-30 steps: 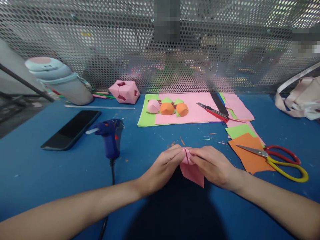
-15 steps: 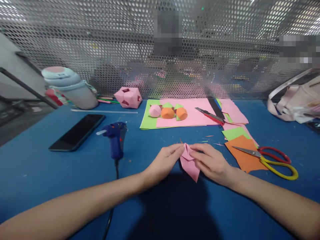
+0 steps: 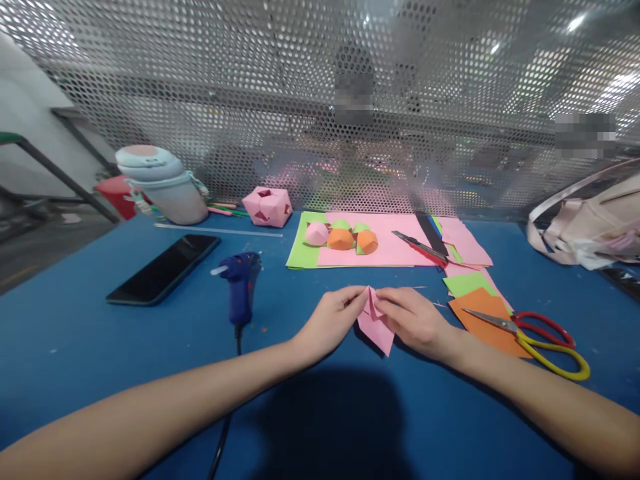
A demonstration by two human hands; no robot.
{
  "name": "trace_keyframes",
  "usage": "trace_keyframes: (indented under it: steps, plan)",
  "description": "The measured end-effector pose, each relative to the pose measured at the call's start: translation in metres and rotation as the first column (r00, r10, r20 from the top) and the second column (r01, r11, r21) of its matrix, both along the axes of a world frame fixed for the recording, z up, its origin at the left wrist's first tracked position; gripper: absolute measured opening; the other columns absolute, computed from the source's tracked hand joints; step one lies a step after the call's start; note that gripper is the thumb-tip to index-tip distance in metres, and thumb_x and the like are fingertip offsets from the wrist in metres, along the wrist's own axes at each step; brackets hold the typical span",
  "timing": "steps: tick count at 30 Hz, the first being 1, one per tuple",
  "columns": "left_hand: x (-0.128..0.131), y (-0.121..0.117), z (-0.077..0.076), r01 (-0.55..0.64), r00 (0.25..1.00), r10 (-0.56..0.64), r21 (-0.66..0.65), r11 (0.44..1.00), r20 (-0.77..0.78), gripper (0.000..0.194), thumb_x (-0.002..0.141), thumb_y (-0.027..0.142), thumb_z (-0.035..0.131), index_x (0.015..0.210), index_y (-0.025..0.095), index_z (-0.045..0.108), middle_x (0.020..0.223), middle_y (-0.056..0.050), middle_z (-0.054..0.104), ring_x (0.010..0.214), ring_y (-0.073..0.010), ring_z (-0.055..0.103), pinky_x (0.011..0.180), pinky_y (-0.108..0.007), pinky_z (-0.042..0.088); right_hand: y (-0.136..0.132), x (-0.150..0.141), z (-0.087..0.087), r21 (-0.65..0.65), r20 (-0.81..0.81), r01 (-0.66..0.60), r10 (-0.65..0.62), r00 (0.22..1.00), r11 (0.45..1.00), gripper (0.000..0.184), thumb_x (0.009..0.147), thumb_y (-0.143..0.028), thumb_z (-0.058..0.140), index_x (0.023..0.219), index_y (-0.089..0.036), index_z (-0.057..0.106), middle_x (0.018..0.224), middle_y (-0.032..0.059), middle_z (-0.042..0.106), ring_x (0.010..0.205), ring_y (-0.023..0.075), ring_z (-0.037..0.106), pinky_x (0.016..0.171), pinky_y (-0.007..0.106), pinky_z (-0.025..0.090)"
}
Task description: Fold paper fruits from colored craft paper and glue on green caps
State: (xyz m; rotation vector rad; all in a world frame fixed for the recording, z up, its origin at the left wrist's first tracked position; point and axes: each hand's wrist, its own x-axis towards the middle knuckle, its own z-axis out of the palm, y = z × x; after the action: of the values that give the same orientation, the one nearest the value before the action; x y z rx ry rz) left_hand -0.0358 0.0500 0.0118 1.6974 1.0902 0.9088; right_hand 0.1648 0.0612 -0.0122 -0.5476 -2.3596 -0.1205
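Observation:
A small piece of pink folded paper (image 3: 376, 332) is held between my two hands just above the blue table, its pointed end toward me. My left hand (image 3: 333, 319) pinches its upper left edge between thumb and fingers. On the other side, my right hand (image 3: 417, 321) grips the upper right part, fingers bent over a raised fold. Part of the paper is hidden behind my fingers. To the right of my right hand lie scissors (image 3: 520, 330) with one red and one yellow handle, resting on orange paper (image 3: 480, 308).
A blue glue gun (image 3: 241, 287) with its cord and a phone (image 3: 165, 267) lie left. Behind are a bottle (image 3: 165, 187), a pink paper polyhedron (image 3: 267, 207), small folded paper pieces (image 3: 341, 239) on pink sheets (image 3: 385, 230), and a utility knife (image 3: 420, 248). A perforated metal panel (image 3: 280, 87) borders the back.
A fold at the top of the pink paper now stands up more under my right fingers. Both hands keep hold of it. The camera view has tilted slightly.

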Motion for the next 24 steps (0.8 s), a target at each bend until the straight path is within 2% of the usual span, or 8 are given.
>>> trace_keyframes:
  steps: [6, 11, 15, 17, 20, 24]
  plan:
    - [0.001, 0.002, -0.005, 0.025, 1.0, -0.025, -0.002, 1.0, 0.003, 0.033, 0.09, 0.038, 0.042, 0.09, 0.016, 0.066, 0.089, -0.001, 0.068, 0.087, -0.0175, 0.058, 0.081, -0.025, 0.044, 0.002, 0.002, -0.01, 0.089, 0.078, -0.005, -0.002, 0.997, 0.996, 0.037, 0.087, -0.011, 0.05, 0.124, -0.01, 0.05, 0.121, 0.019, 0.057, 0.106, 0.0261, 0.057, 0.077, 0.042, 0.053]
    - [0.001, 0.004, -0.007, 0.045, 0.999, -0.045, -0.042, 0.998, 0.011, 0.035, 0.09, 0.039, 0.042, 0.089, 0.015, 0.068, 0.089, -0.002, 0.069, 0.088, -0.0189, 0.058, 0.081, -0.028, 0.046, 0.003, -0.002, -0.011, 0.068, 0.073, 0.004, -0.009, 0.997, 0.998, 0.032, 0.089, -0.013, 0.045, 0.12, -0.012, 0.053, 0.114, 0.0175, 0.061, 0.095, 0.0239, 0.06, 0.072, 0.04, 0.053]
    - [0.001, 0.005, -0.009, 0.043, 0.999, -0.042, -0.041, 0.998, 0.035, 0.035, 0.089, 0.039, 0.042, 0.095, 0.016, 0.068, 0.092, -0.002, 0.069, 0.09, -0.0199, 0.058, 0.085, -0.03, 0.045, -0.001, -0.002, -0.008, 0.049, 0.06, -0.011, 0.008, 0.998, 0.999, 0.033, 0.088, -0.013, 0.048, 0.12, -0.011, 0.054, 0.113, 0.0183, 0.06, 0.1, 0.0245, 0.058, 0.075, 0.041, 0.053]
    - [0.0, 0.005, -0.011, 0.037, 0.999, -0.036, -0.037, 0.999, 0.035, 0.034, 0.089, 0.039, 0.043, 0.096, 0.017, 0.069, 0.093, -0.002, 0.07, 0.09, -0.0199, 0.059, 0.085, -0.03, 0.045, -0.005, -0.002, -0.004, 0.001, 0.026, -0.024, 0.024, 0.999, 1.0, 0.034, 0.087, -0.016, 0.051, 0.121, -0.011, 0.053, 0.115, 0.018, 0.059, 0.105, 0.0253, 0.056, 0.081, 0.043, 0.052]
    - [0.0, 0.005, -0.012, 0.032, 0.999, -0.031, -0.031, 0.999, 0.028, 0.034, 0.089, 0.039, 0.043, 0.1, 0.018, 0.069, 0.094, -0.002, 0.07, 0.09, -0.0194, 0.059, 0.083, -0.03, 0.045, -0.012, -0.003, 0.001, -0.137, -0.079, -0.02, 0.009, 0.997, 0.99, 0.032, 0.088, -0.016, 0.05, 0.12, -0.013, 0.054, 0.115, 0.0152, 0.059, 0.105, 0.023, 0.056, 0.085, 0.043, 0.051]
    - [0.0, 0.004, -0.011, 0.021, 1.0, -0.021, -0.001, 1.0, 0.01, 0.033, 0.089, 0.037, 0.044, 0.098, 0.018, 0.069, 0.093, -0.002, 0.07, 0.087, -0.0183, 0.06, 0.08, -0.028, 0.046, -0.015, -0.009, 0.005, -0.387, -0.241, 0.026, -0.129, 0.962, 0.922, 0.021, 0.092, -0.016, 0.046, 0.108, -0.017, 0.06, 0.103, 0.0087, 0.063, 0.095, 0.0169, 0.059, 0.084, 0.036, 0.05]
